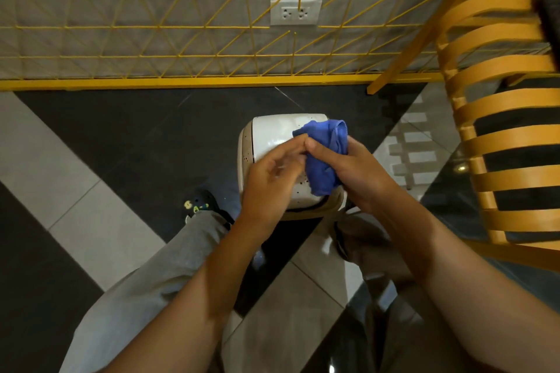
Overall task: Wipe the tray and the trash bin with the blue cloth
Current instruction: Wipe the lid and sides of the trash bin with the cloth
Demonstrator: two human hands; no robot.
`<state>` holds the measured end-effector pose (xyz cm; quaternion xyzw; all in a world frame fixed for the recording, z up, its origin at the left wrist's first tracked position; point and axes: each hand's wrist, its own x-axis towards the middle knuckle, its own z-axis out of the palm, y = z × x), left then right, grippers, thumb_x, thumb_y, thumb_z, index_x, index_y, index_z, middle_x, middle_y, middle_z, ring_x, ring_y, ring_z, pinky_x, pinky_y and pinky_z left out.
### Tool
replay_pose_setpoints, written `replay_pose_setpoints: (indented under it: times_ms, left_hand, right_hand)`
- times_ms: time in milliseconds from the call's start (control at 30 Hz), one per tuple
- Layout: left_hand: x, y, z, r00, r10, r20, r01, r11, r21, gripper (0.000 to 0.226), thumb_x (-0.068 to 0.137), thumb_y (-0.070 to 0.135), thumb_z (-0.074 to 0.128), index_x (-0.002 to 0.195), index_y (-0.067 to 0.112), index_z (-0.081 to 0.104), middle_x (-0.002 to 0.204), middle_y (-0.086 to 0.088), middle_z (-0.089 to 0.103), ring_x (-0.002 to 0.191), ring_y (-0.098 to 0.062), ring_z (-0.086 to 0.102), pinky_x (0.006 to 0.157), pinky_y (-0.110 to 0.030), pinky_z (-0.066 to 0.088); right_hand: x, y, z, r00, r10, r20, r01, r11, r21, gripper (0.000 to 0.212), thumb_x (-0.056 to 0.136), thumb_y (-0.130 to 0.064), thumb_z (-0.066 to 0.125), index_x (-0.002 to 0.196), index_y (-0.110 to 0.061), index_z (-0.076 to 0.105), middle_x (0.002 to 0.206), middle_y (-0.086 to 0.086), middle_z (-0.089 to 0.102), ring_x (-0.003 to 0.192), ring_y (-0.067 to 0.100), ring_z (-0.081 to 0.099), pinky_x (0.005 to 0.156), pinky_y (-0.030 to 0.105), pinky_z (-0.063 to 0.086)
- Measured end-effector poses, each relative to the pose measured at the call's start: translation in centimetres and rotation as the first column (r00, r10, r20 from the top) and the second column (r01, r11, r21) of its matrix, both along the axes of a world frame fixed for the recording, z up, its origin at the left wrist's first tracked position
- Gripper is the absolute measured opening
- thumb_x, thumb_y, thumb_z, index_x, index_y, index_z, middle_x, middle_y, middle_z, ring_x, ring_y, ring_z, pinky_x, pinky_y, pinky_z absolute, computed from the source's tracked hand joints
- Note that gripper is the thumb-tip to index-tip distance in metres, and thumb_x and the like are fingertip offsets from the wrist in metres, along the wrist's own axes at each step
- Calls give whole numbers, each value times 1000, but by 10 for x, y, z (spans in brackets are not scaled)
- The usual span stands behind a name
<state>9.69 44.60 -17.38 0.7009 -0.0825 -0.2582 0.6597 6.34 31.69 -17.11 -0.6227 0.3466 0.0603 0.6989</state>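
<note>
The bin [272, 136] stands on the floor [91, 160] straight below the person, between their feet, its glossy white top facing up and a speckled beige rim showing along its left and near edges. Both hands are over it. The right hand [354, 172] grips the cloth [324, 157], a crumpled blue bundle: its fingers are curled round the bundle from the right and its thumb is pressed across the front. The cloth bulges out above and below the grip. Its upper end lies over the far right part of the bin's top, and its lower end hangs near the bin's near edge. The left hand [272, 172] comes in from the left, its fingers [295, 144] bent a little and pointing at the cloth, their tips meeting the right thumb at the bundle's left edge. This hand is blurred, and I cannot tell whether it pinches the cloth or only touches it. The floor is laid in dark and pale tiles. Grey trousers [151, 281] cover the legs, and a dark shoe [198, 206] with green marks sits left of the bin. Beyond the bin, a yellow wire grid [151, 27] covers a grey wall, with a white socket [295, 11] behind it. A slatted wooden chair [500, 100] stands at the right.
</note>
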Motion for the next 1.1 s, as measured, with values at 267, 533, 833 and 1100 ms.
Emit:
replay_pose_setpoints:
  times_ms: [267, 533, 833, 1100]
  left_hand:
    - [49, 8, -36, 714, -552, 430, -48, 574, 817, 59, 82, 34, 66, 134, 20, 43, 146, 2, 35, 132, -16, 31, 97, -34, 17]
    - [70, 4, -43, 612, -726, 314, 59, 438, 897, 81, 71, 42, 74, 138, 16, 37, 143, 3, 39, 130, -16, 34, 100, -38, 17]
    - [69, 1, -44, 621, -725, 299, 77, 436, 897, 84, 68, 40, 77, 138, 17, 38, 142, 4, 40, 129, -16, 36, 98, -36, 16]
    - [67, 3, -44, 620, -724, 302, 77, 440, 895, 84, 70, 39, 75, 141, 17, 35, 146, 5, 35, 133, -14, 30, 101, -38, 16]
  right_hand:
    - [25, -31, -14, 984, 149, -99, -175, 674, -718, 39, 87, -32, 59, 122, -17, 54, 107, -2, 39, 108, 14, 36, 90, 26, 31]
    - [50, -26, -30, 872, 380, -309, -447, 362, -818, 42, 91, -30, 54, 131, -17, 48, 123, 8, 44, 112, 26, 37, 95, 34, 27]
    - [19, -18, -33, 855, 475, -209, -386, 314, -867, 23, 86, -14, 56, 107, -12, 64, 105, 9, 51, 95, 22, 39, 78, 27, 20]
    - [35, -34, -33, 930, 276, -244, -351, 461, -815, 32, 89, -31, 55, 112, -8, 59, 107, 11, 47, 102, 27, 45, 92, 44, 41]
